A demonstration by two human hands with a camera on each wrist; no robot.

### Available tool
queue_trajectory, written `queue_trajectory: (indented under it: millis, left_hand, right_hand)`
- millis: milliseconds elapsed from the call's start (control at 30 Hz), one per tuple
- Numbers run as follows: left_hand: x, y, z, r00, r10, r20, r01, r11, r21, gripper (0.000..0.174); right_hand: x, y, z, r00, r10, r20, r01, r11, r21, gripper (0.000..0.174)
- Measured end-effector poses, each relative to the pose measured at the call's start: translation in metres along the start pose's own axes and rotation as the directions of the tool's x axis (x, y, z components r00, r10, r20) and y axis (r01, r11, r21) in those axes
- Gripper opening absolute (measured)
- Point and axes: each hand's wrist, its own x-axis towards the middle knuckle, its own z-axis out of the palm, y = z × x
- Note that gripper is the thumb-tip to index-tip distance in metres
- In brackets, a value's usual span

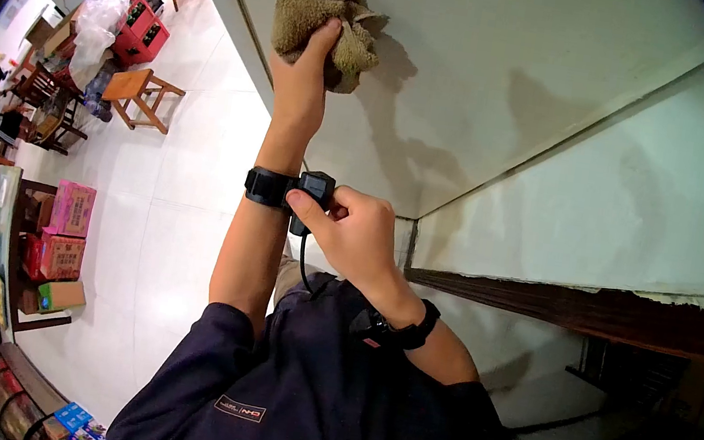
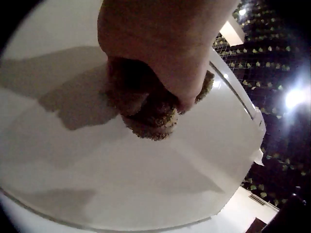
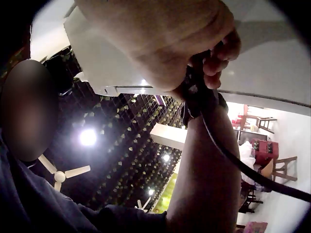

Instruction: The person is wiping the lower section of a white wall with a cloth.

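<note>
At the top of the head view, my left hand (image 1: 302, 78) grips a bunched brown terry cloth (image 1: 304, 20), its thumb across the top. The cloth lies against a smooth white panel (image 1: 488, 23). In the left wrist view the cloth (image 2: 153, 128) pokes out below the curled fingers of the left hand (image 2: 160, 43). My right hand (image 1: 361, 235) reaches across to the left wrist and pinches the small black camera (image 1: 315, 186) on its strap. A black cable (image 3: 243, 167) runs from that camera in the right wrist view.
A dark, chipped ledge (image 1: 574, 307) runs along the right under another white panel (image 1: 627, 187). On the tiled floor to the left stand a wooden stool (image 1: 140, 96), red crates (image 1: 140, 33) and a table with pink boxes (image 1: 70, 209).
</note>
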Motion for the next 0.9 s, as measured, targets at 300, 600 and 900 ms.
queue_trajectory:
  millis: [300, 600, 900]
  left_hand:
    - [0.003, 0.001, -0.006, 0.995, -0.079, 0.067, 0.080, 0.997, -0.010, 0.035]
    - [0.012, 0.011, -0.010, 0.961, -0.200, 0.192, 0.249, 0.928, -0.278, 0.046]
    - [0.013, 0.015, -0.019, 0.810, -0.418, 0.412, 0.548, 0.288, -0.785, 0.043]
  right_hand:
    - [-0.002, 0.000, 0.002, 1.000, 0.019, 0.014, -0.018, 0.998, -0.068, 0.046]
    - [-0.017, -0.019, 0.005, 0.963, -0.256, -0.086, 0.267, 0.952, 0.150, 0.027]
    - [-0.019, -0.030, 0.013, 0.909, -0.404, -0.100, 0.416, 0.866, 0.279, 0.026]
